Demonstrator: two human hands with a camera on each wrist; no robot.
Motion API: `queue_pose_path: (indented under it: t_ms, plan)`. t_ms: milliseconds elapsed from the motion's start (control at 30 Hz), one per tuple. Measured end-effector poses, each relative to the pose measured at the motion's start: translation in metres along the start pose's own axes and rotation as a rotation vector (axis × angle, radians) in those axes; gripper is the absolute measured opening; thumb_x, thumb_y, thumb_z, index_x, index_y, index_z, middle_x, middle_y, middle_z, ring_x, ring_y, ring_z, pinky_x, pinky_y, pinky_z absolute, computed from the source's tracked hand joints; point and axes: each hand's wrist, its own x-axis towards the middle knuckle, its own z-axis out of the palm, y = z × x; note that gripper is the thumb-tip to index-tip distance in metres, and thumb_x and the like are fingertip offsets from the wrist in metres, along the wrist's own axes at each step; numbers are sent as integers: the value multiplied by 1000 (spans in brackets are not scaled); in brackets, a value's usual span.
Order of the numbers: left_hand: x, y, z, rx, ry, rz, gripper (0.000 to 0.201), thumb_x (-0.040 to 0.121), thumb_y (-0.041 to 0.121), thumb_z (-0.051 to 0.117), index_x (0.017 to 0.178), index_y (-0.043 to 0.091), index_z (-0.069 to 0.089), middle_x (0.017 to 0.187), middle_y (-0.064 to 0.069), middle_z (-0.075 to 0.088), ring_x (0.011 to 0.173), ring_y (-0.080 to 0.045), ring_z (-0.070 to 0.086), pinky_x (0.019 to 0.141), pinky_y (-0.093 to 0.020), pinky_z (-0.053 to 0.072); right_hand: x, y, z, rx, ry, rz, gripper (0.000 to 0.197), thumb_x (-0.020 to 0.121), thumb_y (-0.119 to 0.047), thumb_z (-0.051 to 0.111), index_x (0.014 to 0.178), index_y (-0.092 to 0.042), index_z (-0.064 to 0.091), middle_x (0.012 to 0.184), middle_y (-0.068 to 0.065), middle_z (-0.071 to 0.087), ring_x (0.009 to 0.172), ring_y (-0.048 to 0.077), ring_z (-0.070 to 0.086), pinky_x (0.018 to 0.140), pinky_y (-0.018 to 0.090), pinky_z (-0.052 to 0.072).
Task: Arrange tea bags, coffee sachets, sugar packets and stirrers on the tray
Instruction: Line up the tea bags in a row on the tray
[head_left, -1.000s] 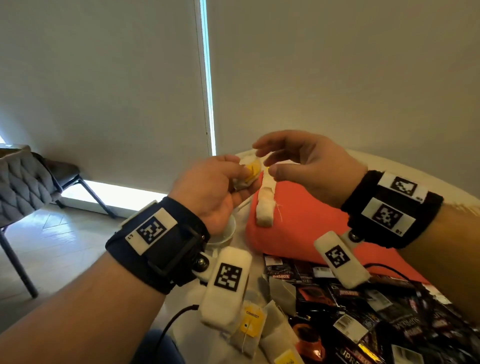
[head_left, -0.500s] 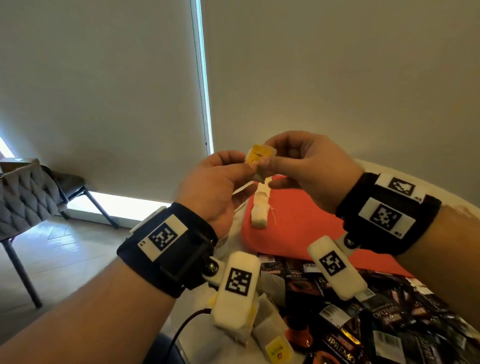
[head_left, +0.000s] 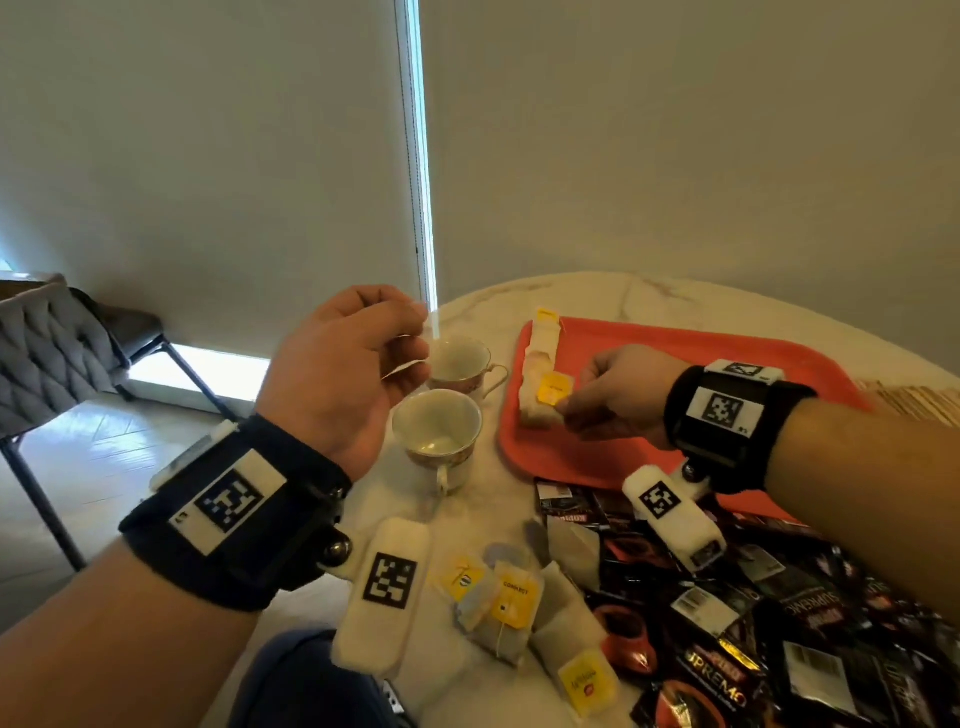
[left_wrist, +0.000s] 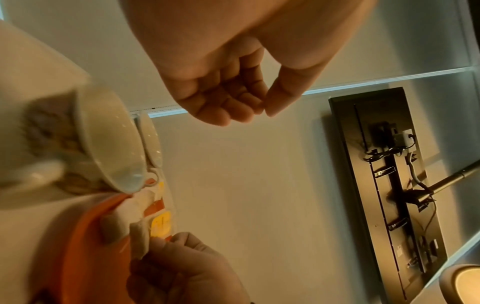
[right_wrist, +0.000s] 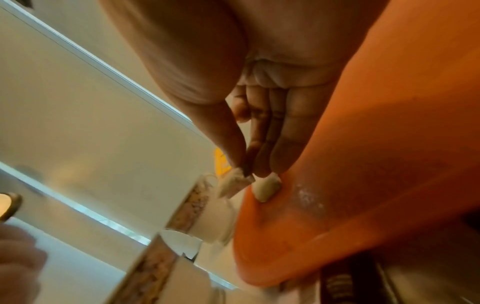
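Tea bag: a tea bag with a yellow tag is pinched by the right hand and held low at the near end of a row of tea bags on the red tray.

Right fingers: the thumb and fingertips are closed on the bag's corner. The bag is right at the tray floor, but it cannot be told if it is touching.

What has changed: half a second ago the bag was held up in the air between both hands. Now it is brought down to the tray by the right hand alone.

What that means: one more tea bag is nearly put in its row. It is judged that only letting go is left.

Left hand: the left hand is lifted up and away. Its fingers are curled, thumb tip near fingertip. In the head view something thin and pale is seen at the fingertips, but it cannot be told if anything is held.

Left of the fingers: two empty cups are stood just beside the tray edge.

Behind the wrist: loose tea bags and dark coffee sachets are piled on the table, not yet sorted.

In the way: the cups could be bumped. The row could be knocked as the fingers are opened.
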Motion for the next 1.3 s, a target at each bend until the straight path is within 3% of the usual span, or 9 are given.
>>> queue_pose_path:
  t_ms: [133,367,600,733,833,900,1033,1133,1300]
  plan:
    - [3,-8,-15,-12,18,-5,24,96,4,63,81,23,65,74,2,60,61,-11,56,57,-26,51,15,4,10,-99,-33,70,30,76,-2,86,71,-12,58,79,19,74,86,34,76,87,53,60]
    - [8,-12,-20,-37,-8,7,23,96,3,62,81,20,64,72,0,58,60,-12,53,55,-25,50,25,5,18,-90,-49,137,25,83,3,79,71,-7,59,69,14,73,77,27,74,83,44,62]
    - [-11,-14,-14,61,-23,51,22,97,2,62,84,20,63,70,0,58,59,-13,55,53,-24,49,13,-3,17,-113,4,95,20,85,-13,81,83,-8,62,79,11,72,65,18,69,63,32,60]
    - [-42,-20,-24,366,-185,34,17,96,2,65,86,15,67,73,-5,66,62,-19,63,55,-29,54,-20,-30,1,-427,125,-197,23,81,-34,85,80,-18,68,72,-1,70,64,14,63,54,28,51]
    - [-68,-28,-35,783,-378,-34,8,91,16,76,94,21,72,88,3,75,83,-17,73,73,-33,62,-64,-46,-1,-666,34,-412,21,80,-45,82,86,-26,74,80,-3,74,75,16,68,70,35,54]
    - [-81,-30,-37,1038,-438,-21,21,85,27,83,102,33,70,98,13,73,93,-6,71,84,-28,59,-94,-49,5,-843,-71,-487,23,79,-51,80,92,-33,72,87,-12,72,80,6,65,69,27,50]
    - [-94,-25,-26,1288,-510,-35,37,85,38,83,115,40,61,110,22,60,96,1,61,71,-11,43,-129,-33,23,-1209,-245,-460,59,69,-71,77,119,-43,62,107,-20,62,89,0,57,73,24,48]
    - [-100,-32,-24,1366,-532,-42,37,84,42,82,115,36,62,110,17,60,93,-2,60,70,-14,43,-138,-13,32,-1416,-316,-419,83,63,-79,75,134,-43,52,120,-17,58,104,10,56,88,35,54]
    - [-108,-42,-19,1454,-548,-52,46,82,44,81,122,38,59,114,17,60,98,-5,60,79,-23,50,-141,8,45,-1542,-373,-406,83,59,-81,75,129,-41,54,109,-10,56,99,15,56,81,40,56]
